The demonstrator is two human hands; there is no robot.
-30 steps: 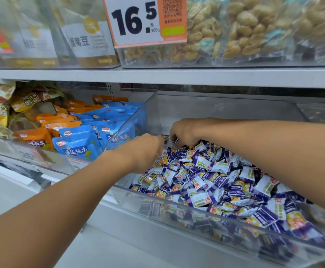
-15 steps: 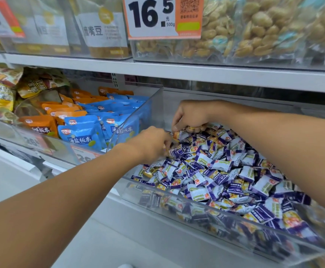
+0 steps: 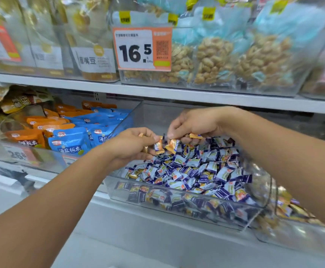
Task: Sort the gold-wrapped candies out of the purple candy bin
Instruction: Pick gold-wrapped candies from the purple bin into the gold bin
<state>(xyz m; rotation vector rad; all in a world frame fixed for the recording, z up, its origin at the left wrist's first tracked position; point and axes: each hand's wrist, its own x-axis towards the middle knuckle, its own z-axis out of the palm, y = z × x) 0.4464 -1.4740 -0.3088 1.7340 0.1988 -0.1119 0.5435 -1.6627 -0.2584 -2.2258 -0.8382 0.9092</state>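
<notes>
Left grip: our left hand (image 3: 132,146) is curled, its fingertips pinching one gold candy (image 3: 159,146) at the top end; more gold shows tucked inside the fist
Right grip: our right hand (image 3: 192,124) is curled too, pinching a second gold candy (image 3: 172,146) that hangs below the fingers, with another gold piece (image 3: 195,135) held under the knuckles
Where they are: both hands hover above the back left corner of the bin (image 3: 177,205), over the purple candies (image 3: 196,171)
Key relation: the two pinched candies hang just beside each other between the hands, long axes roughly upright, the right one tilted; the left one lies to the right of our left fingers, the right one down and left of our right fingers
Nearer hand: each candy is already in its own hand
Still in bin: a few gold-looking wrappers (image 3: 134,174) near the front left, closer to our left hand, we judge
Next, likely: carry the handfuls clear of the bin
</notes>
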